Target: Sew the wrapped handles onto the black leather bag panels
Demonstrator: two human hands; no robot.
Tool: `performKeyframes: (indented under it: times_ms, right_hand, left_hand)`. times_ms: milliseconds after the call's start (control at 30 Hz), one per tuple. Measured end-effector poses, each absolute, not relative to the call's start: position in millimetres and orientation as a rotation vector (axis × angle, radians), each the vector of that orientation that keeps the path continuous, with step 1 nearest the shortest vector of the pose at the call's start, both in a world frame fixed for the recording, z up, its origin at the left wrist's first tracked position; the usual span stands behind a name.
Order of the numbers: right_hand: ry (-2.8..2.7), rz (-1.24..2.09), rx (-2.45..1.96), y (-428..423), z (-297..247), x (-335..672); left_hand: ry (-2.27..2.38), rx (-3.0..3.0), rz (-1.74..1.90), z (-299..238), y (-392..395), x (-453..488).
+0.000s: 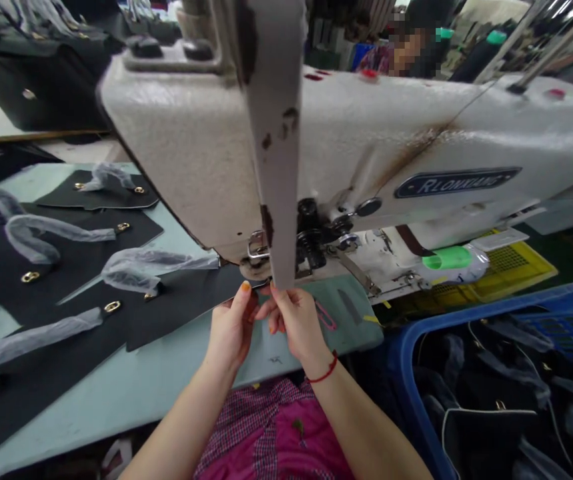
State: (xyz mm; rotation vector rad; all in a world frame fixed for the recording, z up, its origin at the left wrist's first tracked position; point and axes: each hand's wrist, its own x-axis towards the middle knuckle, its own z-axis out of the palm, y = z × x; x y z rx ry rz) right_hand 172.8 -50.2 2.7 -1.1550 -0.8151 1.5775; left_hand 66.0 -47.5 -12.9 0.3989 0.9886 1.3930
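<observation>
My left hand pinches the edge of a black bag panel between thumb and fingers. A handle wrapped in clear plastic lies on that panel, fixed with gold hardware. Close beside it, my right hand is closed, its fingertips together at the panel's right end; what they hold is too small and partly hidden to name. Both hands are just below the head of a white sewing machine. A vertical grey bar in front of the machine hides the needle area.
More black panels with wrapped handles cover the pale green table at left. Pink scissor-like loops lie by my right hand. A blue basket of black pieces stands at right, near a yellow crate. Black bags stand behind.
</observation>
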Motion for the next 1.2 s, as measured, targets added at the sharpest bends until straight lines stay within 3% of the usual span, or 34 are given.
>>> performKeyframes:
  times_ms: [400,900,1200]
  right_hand:
    - [-0.596,1.615,-1.066,-51.6,5.1,146.7]
    - [-0.575,1.569,-1.019,-51.1,4.8,141.1]
    - [-0.756,1.446,-1.159,-49.3,4.0,143.8]
  left_hand:
    - [0.777,0.212,0.997,10.5,-44.0,45.4]
    - [0.845,0.350,1.133,13.5,-43.2,49.4]
    - [1.176,0.440,1.043,11.2,-35.9,47.0]
